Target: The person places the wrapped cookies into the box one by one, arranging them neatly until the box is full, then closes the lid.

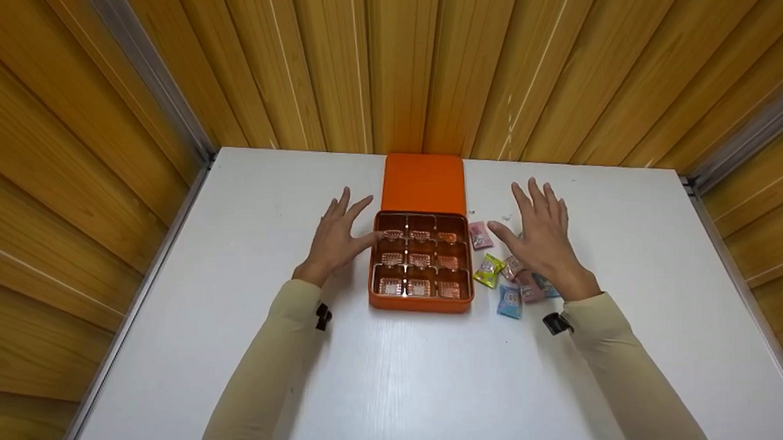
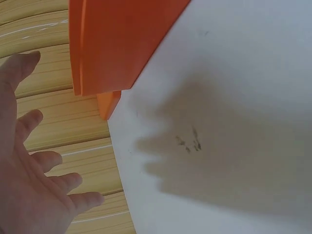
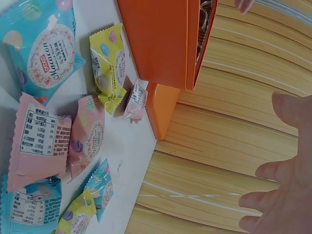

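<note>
An orange box [image 1: 422, 305] stands on the table, its clear insert divided into several bare compartments. Behind it lies the orange lid [image 1: 424, 181]. My left hand [image 1: 335, 240] hovers at the box's left side, fingers spread, the thumb overlapping the rim in the head view. To the right, my right hand [image 1: 543, 244] is held over a group of wrapped macarons with its fingers extended and nothing in it. Among them are a yellow packet [image 3: 108, 68], a blue packet [image 3: 46, 53] and a pink packet [image 3: 41, 141]. In the head view the right hand partly hides several packets.
The white table [image 1: 397, 382] meets a wood-patterned panel wall [image 1: 399, 63] at its back edge. More panels rise on the left and right sides. Small dark marks [image 2: 190, 141] show on the tabletop under the left hand's shadow.
</note>
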{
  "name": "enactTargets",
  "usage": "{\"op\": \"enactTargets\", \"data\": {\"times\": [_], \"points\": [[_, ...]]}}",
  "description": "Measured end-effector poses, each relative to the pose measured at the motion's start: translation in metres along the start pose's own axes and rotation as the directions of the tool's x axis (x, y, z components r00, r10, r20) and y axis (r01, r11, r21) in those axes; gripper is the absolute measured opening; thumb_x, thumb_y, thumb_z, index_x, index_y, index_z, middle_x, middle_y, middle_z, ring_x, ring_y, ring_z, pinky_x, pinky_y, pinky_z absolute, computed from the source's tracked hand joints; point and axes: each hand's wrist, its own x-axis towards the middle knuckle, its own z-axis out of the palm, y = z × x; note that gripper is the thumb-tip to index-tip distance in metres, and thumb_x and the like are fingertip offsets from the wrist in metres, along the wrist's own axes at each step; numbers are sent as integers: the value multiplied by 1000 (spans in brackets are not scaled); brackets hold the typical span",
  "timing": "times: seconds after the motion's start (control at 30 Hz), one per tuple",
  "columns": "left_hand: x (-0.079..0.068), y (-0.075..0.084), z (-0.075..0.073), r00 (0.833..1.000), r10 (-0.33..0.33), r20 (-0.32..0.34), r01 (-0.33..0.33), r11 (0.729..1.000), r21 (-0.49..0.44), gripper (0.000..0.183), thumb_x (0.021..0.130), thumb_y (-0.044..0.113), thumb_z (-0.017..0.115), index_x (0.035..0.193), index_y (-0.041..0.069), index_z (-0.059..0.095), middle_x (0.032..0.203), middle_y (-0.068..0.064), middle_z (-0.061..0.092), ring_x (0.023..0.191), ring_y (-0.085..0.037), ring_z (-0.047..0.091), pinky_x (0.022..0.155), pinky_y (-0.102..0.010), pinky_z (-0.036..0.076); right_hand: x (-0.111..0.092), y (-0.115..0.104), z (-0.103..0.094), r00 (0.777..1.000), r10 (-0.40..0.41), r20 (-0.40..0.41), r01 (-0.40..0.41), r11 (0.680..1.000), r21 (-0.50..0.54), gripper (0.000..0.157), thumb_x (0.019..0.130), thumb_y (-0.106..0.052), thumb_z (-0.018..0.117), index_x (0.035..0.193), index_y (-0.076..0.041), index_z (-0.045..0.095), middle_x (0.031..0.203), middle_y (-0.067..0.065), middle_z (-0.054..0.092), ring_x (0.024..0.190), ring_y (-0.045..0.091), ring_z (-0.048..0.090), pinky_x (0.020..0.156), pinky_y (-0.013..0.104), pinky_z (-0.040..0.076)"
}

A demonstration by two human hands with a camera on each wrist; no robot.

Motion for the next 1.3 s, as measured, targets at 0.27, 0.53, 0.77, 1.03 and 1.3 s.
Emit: {"op": "enactTargets", "data": {"times": [0.27, 0.53, 0.77, 1.03, 1.3], "points": [[-1, -1, 4, 999, -32, 32, 35, 994, -107, 78, 98, 48, 74, 165, 24, 43, 176, -16, 14, 158, -44, 19, 121, -66, 27, -4, 5, 1, 1000, 21, 14, -21, 1000, 20, 90, 104, -52, 61, 167, -1, 25, 173, 30, 10, 158, 50, -2, 123, 69, -6], [-3, -5, 10, 997, -37, 60, 49, 979, -199, 74, 99, 40, 74, 164, 21, 45, 172, -19, 25, 156, -40, 27, 124, -60, 26, -9, 8, 2, 1000, 20, 11, -21, 999, 36, 88, 104, -48, 64, 166, 2, 27, 171, 32, 14, 157, 52, 3, 124, 69, 0], [-3, -6, 14, 998, -37, 60, 49, 973, -224, 70, 99, 37, 75, 161, 17, 48, 169, -20, 32, 155, -39, 31, 125, -56, 26, -13, 13, 2, 999, 38, 10, -38, 999, 38, 86, 105, -47, 64, 165, 3, 28, 171, 31, 16, 157, 53, 5, 123, 70, 3], [-6, -7, 21, 998, -25, 62, 44, 945, -324, 61, 101, 25, 72, 158, 15, 53, 163, -14, 45, 144, -40, 49, 118, -54, 40, -19, 16, 0, 998, 47, 39, -48, 998, 36, 83, 104, -43, 68, 164, 2, 33, 170, 31, 18, 157, 53, 8, 122, 73, 7], [-10, -7, 24, 992, -90, 94, 121, 900, -420, 57, 102, 17, 68, 157, 19, 55, 164, -13, 43, 140, -44, 52, 100, -51, 56, -24, 20, -1, 994, 73, 78, -76, 996, 37, 81, 102, -34, 72, 163, 4, 33, 169, 32, 20, 155, 54, 13, 120, 74, 15]]}}
